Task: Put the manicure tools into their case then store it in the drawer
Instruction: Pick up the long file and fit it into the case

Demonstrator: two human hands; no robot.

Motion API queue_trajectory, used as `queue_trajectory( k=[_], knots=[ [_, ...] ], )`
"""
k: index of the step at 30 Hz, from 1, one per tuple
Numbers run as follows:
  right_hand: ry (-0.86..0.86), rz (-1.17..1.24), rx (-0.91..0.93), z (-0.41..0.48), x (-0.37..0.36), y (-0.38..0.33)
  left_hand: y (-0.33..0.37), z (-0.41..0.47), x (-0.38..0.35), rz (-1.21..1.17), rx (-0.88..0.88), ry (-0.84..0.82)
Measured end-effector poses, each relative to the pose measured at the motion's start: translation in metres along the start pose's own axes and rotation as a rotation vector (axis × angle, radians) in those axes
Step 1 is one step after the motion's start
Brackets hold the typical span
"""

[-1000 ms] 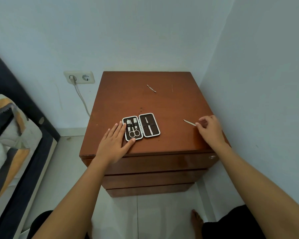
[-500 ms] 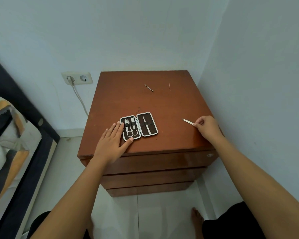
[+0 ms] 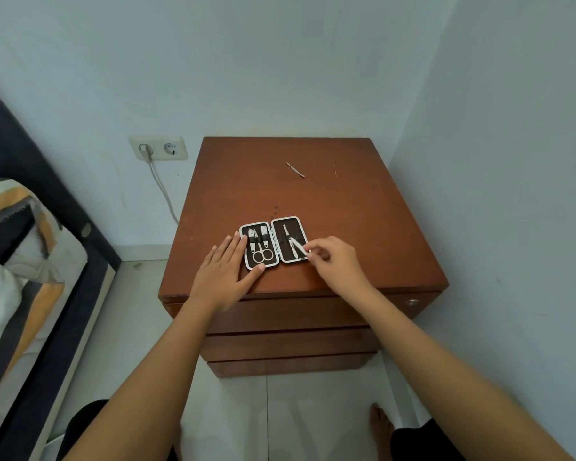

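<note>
Both forearms are bare from elbow to wrist — no sleeves, watch or rings show on the left hand or the right hand. Dark shorts cover the knees at the lower edge — one bare foot shows beside them

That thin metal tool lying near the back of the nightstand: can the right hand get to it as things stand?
Probably yes, but not yet. The thin metal tool lies alone on bare wood with nothing around it. The right hand is pinching another tool over the open case, so it must let that go first.
</note>
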State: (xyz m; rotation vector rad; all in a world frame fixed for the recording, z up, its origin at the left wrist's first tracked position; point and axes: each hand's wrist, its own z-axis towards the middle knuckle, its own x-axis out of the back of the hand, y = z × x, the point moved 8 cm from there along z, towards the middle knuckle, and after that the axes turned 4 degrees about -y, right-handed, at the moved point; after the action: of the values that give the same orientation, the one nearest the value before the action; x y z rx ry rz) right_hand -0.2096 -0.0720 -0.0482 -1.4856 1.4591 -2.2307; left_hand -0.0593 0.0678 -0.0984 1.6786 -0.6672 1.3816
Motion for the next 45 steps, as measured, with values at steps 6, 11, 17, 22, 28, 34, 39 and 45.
queue_trajectory(
  k=[6, 11, 17, 22, 28, 34, 39, 45],
  knots=[
    [-0.024, -0.04, -0.02, -0.006, -0.025, -0.009, 0.001, 0.0, 0.001, 0.005, 0.001, 0.004],
    [-0.063, -0.164, 0.054, -0.009, -0.034, -0.02, 0.001, -0.001, 0.002, 0.008, -0.002, 0.014],
    [-0.188, -0.501, 0.074, -0.007, -0.052, -0.029, 0.002, -0.001, 0.002, 0.004, 0.002, 0.008],
    [-0.255, -0.418, 0.039, 0.002, -0.053, -0.025, 0.002, -0.002, 0.002, -0.003, -0.002, 0.011],
    [0.07, -0.236, -0.034, 0.04, -0.003, 0.006, 0.003, -0.003, 0.005, -0.009, -0.01, 0.045],
    [0.016, -0.446, 0.011, 0.109, -0.006, 0.031, 0.004, -0.003, 0.007, -0.016, -0.021, 0.074],
    [-0.143, -0.582, -0.047, 0.161, -0.03, 0.037, 0.001, -0.002, 0.005, -0.016, -0.02, 0.088],
    [-0.32, -0.711, -0.044, 0.19, -0.042, 0.037, -0.001, -0.002, 0.003, -0.013, -0.019, 0.093]
  ],
)
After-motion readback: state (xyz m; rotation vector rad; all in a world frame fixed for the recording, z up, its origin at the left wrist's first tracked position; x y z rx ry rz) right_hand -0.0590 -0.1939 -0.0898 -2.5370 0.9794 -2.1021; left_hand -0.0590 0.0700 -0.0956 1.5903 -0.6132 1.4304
